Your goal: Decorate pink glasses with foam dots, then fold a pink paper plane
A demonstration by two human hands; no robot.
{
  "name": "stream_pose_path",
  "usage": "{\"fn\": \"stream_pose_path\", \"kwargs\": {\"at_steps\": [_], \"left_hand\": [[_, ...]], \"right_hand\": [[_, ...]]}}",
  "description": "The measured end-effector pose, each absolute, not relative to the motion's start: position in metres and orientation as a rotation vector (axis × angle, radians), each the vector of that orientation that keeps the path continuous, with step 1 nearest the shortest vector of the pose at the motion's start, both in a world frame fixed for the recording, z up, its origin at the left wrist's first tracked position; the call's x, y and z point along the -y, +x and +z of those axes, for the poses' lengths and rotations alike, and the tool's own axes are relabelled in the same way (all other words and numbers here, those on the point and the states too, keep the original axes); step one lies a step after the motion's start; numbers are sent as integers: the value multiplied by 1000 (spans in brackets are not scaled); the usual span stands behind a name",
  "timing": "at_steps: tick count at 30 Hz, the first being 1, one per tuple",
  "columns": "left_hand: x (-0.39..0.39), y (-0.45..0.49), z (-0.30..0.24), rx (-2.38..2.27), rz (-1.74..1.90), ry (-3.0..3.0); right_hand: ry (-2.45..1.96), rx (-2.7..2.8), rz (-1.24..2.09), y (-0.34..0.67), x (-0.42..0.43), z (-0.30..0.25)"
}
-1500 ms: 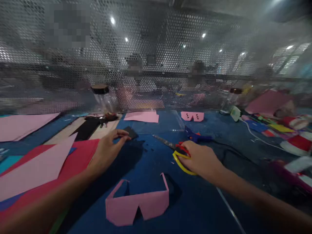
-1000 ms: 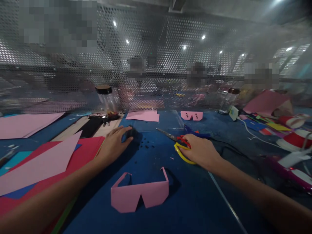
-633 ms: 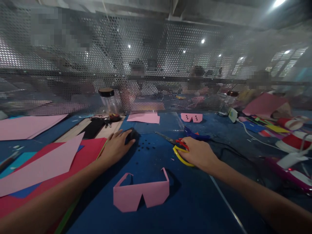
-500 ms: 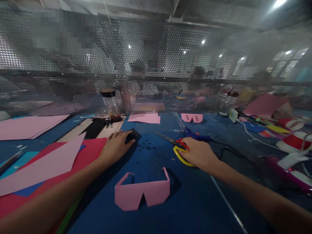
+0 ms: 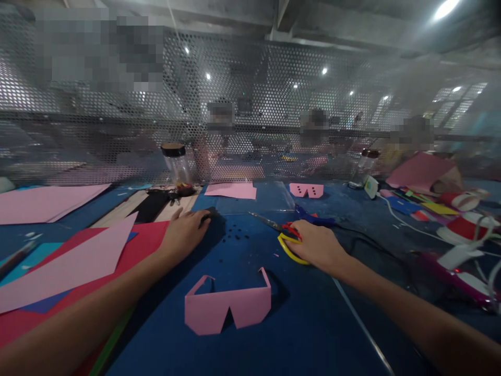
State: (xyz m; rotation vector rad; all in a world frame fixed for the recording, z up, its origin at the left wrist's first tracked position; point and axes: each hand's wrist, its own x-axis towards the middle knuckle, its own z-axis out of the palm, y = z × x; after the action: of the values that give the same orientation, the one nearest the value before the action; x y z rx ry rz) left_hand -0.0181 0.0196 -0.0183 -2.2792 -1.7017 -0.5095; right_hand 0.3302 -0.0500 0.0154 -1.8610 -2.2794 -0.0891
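Right hand [image 5: 319,245] grips the scissors [image 5: 277,226], blades look closed, tips pointing left and away; can't tell if left hand [image 5: 183,232] is pinching the dark bit [image 5: 204,220] by its fingertips. Black specks [image 5: 237,237] lie on the tabletop [image 5: 313,324] between hands, pink paper glasses [image 5: 207,310] nearer the wearer. I'd keep blades off left fingers, wrists off specks and glasses

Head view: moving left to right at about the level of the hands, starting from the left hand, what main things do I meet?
Left hand → scattered black bits → scissors → right hand → magenta device.
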Motion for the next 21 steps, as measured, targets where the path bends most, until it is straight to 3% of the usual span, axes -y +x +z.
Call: {"fn": "stream_pose_path", "kwargs": {"at_steps": [21], "left_hand": [[-16,-38,11,1376,-604,-2069]], "right_hand": [[-1803,2387,-112,326,37,28]]}}
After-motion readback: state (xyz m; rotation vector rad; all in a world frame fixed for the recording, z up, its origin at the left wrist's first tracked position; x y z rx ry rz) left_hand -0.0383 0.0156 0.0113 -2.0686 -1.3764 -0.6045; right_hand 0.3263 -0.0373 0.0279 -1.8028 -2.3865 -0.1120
